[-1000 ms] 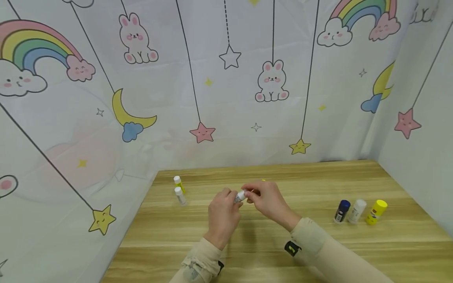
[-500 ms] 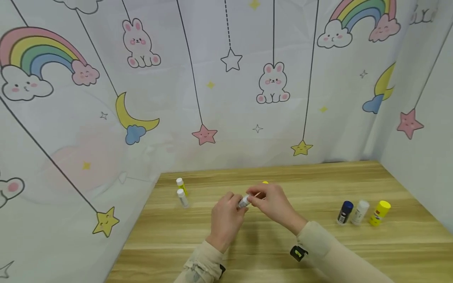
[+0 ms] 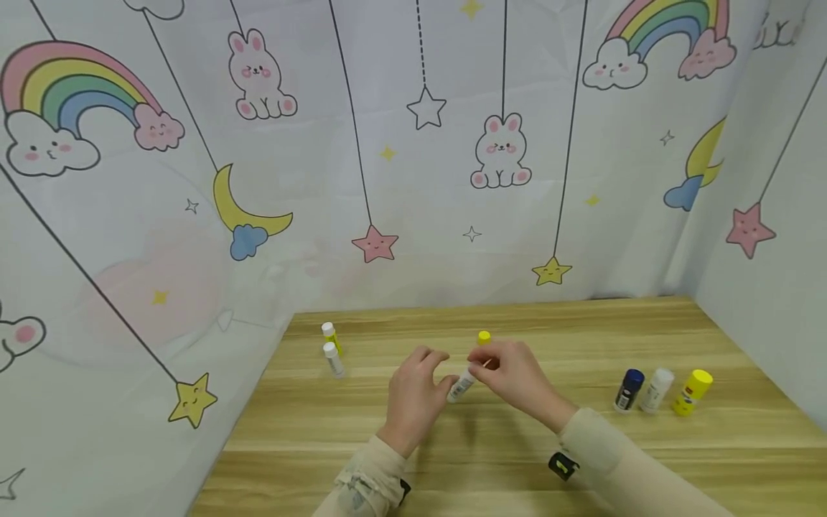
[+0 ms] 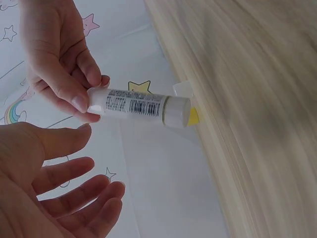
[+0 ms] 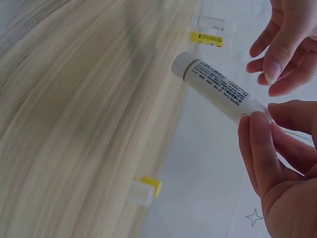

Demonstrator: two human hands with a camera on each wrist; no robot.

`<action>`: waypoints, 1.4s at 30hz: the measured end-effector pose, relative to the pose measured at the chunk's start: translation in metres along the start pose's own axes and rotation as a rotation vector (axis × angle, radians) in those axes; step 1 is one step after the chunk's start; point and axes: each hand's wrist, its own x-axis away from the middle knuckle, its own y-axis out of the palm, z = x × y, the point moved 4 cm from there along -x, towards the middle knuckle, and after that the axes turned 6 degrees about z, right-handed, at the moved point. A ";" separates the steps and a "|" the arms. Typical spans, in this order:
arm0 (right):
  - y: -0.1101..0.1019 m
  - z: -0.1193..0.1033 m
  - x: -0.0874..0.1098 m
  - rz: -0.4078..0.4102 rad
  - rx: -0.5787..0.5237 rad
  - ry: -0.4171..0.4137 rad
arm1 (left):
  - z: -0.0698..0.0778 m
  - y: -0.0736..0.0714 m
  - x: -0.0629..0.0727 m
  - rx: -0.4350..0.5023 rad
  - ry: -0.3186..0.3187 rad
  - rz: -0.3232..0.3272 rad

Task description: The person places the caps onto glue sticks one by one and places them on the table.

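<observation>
My right hand [image 3: 517, 373] pinches a white glue stick [image 3: 461, 385] at one end, between thumb and fingers. The stick is tilted above the table, its printed label and barcode [image 4: 144, 106] turned to the left wrist view. Just left of it, my left hand [image 3: 416, 395] is spread with thumb and fingers apart, holding nothing. In the right wrist view, the left hand [image 5: 292, 49] shows beside the stick, apart from it. Behind my right hand stands something with a yellow cap [image 3: 484, 336], its lower part hidden.
At the table's back left stand a white glue stick [image 3: 333, 360] and a yellow one with a white cap [image 3: 331, 336]. To the right are a blue-capped glue stick [image 3: 629, 390], a white one [image 3: 657, 390] and a yellow one [image 3: 693, 393]. A printed curtain [image 3: 439, 280] hangs behind the wooden table [image 3: 517, 467].
My left hand has let go of the white glue stick and its fingers have opened. The right hand has moved a little right with the stick, uncovering more of the yellow cap behind.
</observation>
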 end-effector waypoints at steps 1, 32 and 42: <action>-0.001 0.002 0.001 -0.004 0.007 0.005 | -0.001 0.000 0.000 0.001 -0.004 0.005; -0.055 0.032 0.022 -0.075 0.266 -0.023 | -0.052 -0.024 -0.011 -0.066 -0.112 0.192; -0.074 0.040 0.025 -0.121 0.329 -0.006 | -0.074 -0.035 -0.012 -0.085 -0.149 0.282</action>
